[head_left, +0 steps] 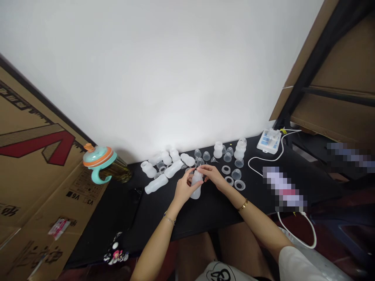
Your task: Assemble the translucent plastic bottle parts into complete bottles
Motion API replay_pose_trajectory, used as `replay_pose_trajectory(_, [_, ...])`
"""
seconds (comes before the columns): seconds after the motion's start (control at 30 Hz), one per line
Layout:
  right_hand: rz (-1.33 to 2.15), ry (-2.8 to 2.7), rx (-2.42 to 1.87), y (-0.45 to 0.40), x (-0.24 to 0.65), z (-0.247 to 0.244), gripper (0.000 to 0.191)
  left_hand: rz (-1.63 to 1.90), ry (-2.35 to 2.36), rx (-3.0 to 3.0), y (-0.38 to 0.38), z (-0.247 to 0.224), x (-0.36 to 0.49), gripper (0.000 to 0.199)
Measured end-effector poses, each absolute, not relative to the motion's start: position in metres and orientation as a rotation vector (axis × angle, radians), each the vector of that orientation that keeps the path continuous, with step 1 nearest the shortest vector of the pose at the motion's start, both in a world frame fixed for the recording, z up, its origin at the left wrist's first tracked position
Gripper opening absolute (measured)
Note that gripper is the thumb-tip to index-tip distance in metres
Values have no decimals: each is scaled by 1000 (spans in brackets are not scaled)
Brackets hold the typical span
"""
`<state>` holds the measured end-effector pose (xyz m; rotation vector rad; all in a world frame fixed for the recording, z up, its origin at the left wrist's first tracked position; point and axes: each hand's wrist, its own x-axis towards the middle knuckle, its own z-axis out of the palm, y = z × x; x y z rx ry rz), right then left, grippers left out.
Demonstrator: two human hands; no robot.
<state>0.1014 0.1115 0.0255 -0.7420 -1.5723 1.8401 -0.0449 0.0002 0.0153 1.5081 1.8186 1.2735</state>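
A white translucent bottle (196,190) stands upright near the front of the black table. Around its body are the fingers of my left hand (184,187), closed on it. At its top, my right hand (213,174) pinches something small and pale that I cannot make out clearly. White bottles (156,183) lie and stand to the left. Clear domed caps (206,156) sit behind my hands. On the right are rings (239,185), more clear caps (236,174) and a bottle (218,150).
A teal-lidded jug (107,164) stands at the back left beside a cardboard box (43,156). A dark phone-like object (133,207) lies at the left. A white case (269,141) and a white cable (265,159) are at the right of the black table (211,212).
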Motion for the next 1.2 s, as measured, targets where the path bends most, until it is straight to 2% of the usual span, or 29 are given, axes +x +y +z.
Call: replay_pose_trajectory(1.2, [1731,-1602,-720,113,99,23,37,1209,2132,1669,-3,19,-39,65])
